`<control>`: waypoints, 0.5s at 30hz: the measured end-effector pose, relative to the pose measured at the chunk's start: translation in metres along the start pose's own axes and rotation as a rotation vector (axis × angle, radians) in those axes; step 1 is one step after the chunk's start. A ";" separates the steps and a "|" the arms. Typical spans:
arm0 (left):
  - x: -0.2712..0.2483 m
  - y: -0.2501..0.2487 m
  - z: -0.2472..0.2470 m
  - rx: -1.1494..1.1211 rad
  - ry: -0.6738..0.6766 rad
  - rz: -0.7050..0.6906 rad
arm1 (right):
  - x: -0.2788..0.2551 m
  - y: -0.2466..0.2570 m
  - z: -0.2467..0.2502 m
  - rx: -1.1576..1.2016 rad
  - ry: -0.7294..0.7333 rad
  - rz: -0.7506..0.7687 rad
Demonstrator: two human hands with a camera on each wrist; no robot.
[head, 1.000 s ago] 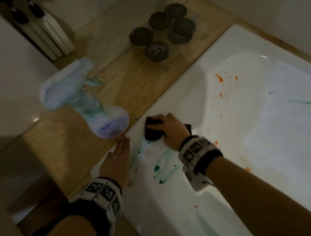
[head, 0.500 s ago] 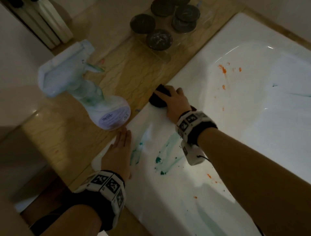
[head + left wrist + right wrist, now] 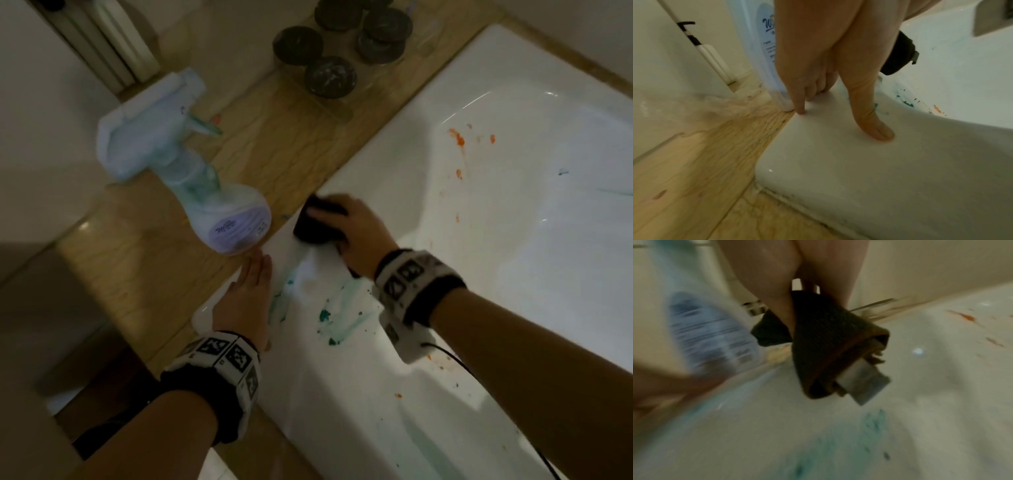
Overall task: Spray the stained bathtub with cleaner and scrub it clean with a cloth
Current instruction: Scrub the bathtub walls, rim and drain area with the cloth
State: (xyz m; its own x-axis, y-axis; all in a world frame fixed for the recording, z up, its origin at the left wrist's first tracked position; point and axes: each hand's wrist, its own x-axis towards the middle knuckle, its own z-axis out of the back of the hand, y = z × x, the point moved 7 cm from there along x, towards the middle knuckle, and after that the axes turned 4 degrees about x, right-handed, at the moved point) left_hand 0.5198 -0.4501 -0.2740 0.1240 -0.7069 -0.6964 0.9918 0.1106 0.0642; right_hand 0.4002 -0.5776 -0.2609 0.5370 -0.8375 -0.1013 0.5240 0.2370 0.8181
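The right hand (image 3: pixel 356 233) holds a dark cloth (image 3: pixel 317 224) and presses it down on the flat white edge of the bathtub (image 3: pixel 394 161), close to where that edge meets the wooden ledge (image 3: pixel 281 137). Its fingers curl over the top of the cloth, and in the right wrist view the cloth (image 3: pixel 824 340) is bunched up under the palm with a pale tag sticking out of it; that view is blurry. The left hand (image 3: pixel 248 298) lies flat on the edge of the tub, just beside the cloth, with its fingers straight and holding nothing. In the left wrist view its fingertips (image 3: pixel 877 129) push down on the white edge. A spray bottle (image 3: pixel 191 178) stands on the wooden ledge, just past the tips of the left fingers, very near the tub. Green smears (image 3: pixel 342 308) lie on the tub between the two hands and a bit below the cloth. Orange spots (image 3: pixel 457 137) dot the inside wall of the tub, farther away on the right. Some round dark lids on jars (image 3: pixel 330 77) sit in a group on the ledge at the far end.
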 end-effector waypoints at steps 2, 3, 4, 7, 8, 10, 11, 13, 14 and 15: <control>0.001 0.001 0.000 -0.005 -0.018 -0.003 | 0.019 -0.007 0.002 -0.318 0.081 -0.118; 0.001 0.001 -0.001 -0.019 -0.018 -0.003 | 0.023 -0.006 -0.003 -0.423 0.137 -0.136; 0.001 0.002 -0.001 -0.037 -0.024 -0.003 | 0.023 -0.002 -0.011 -0.479 0.183 -0.136; 0.001 0.005 -0.004 -0.018 -0.034 0.028 | 0.007 0.015 -0.043 -0.537 0.285 0.009; 0.000 0.007 -0.005 -0.010 -0.038 0.043 | -0.001 0.017 -0.050 -0.501 0.308 0.054; -0.004 0.010 -0.008 -0.005 -0.031 0.071 | -0.021 0.019 -0.060 -0.391 0.339 0.110; -0.005 0.011 -0.010 0.001 -0.023 0.075 | -0.030 0.019 -0.062 -0.328 0.356 0.136; -0.005 0.015 -0.014 -0.016 0.015 0.068 | -0.047 0.020 -0.066 -0.254 0.413 0.188; -0.007 0.019 -0.017 -0.025 0.070 0.063 | -0.052 0.021 -0.062 -0.241 0.416 0.194; -0.007 0.021 -0.019 -0.050 0.100 0.032 | -0.055 0.019 -0.057 -0.238 0.381 0.183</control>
State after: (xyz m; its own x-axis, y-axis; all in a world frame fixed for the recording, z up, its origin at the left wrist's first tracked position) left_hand 0.5392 -0.4299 -0.2812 0.1490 -0.6296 -0.7625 0.9843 0.1685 0.0532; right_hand 0.4182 -0.4992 -0.2725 0.8152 -0.5418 -0.2046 0.5112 0.5071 0.6939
